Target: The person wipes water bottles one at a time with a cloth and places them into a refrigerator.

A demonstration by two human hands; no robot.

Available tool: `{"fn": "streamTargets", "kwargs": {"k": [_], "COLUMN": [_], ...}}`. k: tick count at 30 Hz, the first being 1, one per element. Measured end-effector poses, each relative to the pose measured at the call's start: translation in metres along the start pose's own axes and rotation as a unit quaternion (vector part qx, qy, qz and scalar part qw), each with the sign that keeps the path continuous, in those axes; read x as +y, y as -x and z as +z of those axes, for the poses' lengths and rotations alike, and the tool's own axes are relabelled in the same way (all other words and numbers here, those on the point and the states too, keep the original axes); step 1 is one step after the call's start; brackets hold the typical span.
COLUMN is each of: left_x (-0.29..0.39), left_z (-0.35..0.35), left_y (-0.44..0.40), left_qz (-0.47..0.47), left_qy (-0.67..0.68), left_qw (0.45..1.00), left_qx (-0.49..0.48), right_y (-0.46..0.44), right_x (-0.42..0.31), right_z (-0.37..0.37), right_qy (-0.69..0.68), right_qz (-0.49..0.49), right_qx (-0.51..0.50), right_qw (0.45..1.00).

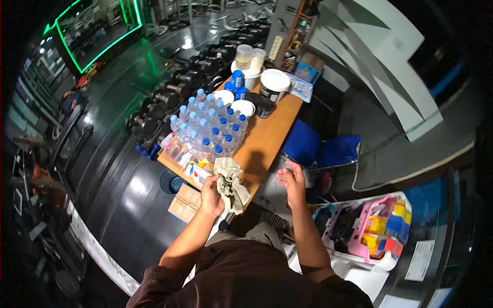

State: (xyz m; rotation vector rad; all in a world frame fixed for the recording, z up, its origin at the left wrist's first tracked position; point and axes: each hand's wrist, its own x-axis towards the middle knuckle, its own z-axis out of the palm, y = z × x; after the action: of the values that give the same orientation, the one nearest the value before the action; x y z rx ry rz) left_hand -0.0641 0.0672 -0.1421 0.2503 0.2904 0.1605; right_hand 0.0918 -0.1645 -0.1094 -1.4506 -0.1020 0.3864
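My left hand (pixel 211 196) is closed on a crumpled beige cloth (pixel 235 190), which hangs over the near end of the wooden table (pixel 259 146). Dark patches show in the cloth's folds. To the right, my right hand (pixel 291 184) is raised in the air with its fingers apart and nothing in it. Just beyond the cloth stands a cluster of several clear plastic bottles (pixel 204 123) with blue caps. Small packets and papers (pixel 199 169) lie at the table's near left corner, partly behind my left hand.
White tubs (pixel 275 82) and blue cans (pixel 237 82) stand farther along the table. Right of it is a blue chair (pixel 321 146). A white bin (pixel 393 264) with colourful packs sits at lower right. Dumbbells (pixel 174 90) line the floor on the left, near a cardboard box (pixel 185 204).
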Motion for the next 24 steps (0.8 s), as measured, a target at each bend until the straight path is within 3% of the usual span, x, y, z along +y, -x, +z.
{"fn": "streamTargets", "kwargs": {"k": [6, 12, 16, 18, 24], "left_x": [-0.012, -0.038, -0.073, -0.085, -0.108], "left_z": [0.010, 0.018, 0.015, 0.021, 0.040], "left_y": [-0.013, -0.056, -0.093, -0.103, -0.114], "left_qz": [0.123, 0.215, 0.266, 0.283, 0.333], "left_qy": [-0.079, -0.052, -0.016, 0.004, 0.032], "left_qw": [0.988, 0.964, 0.935, 0.931, 0.896], "left_qx": [0.051, 0.149, 0.234, 0.231, 0.293], "right_y": [-0.085, -0.195, -0.283, -0.311, -0.360], "right_x": [0.021, 0.055, 0.104, 0.124, 0.183], "right_z": [0.025, 0.041, 0.048, 0.060, 0.085], "right_qy": [0.001, 0.018, 0.099, 0.159, 0.201], "right_qz": [0.055, 0.078, 0.059, -0.044, -0.059], "right_qx": [-0.068, -0.158, -0.236, -0.277, -0.352], "right_qw": [0.996, 0.984, 0.965, 0.947, 0.912]}}
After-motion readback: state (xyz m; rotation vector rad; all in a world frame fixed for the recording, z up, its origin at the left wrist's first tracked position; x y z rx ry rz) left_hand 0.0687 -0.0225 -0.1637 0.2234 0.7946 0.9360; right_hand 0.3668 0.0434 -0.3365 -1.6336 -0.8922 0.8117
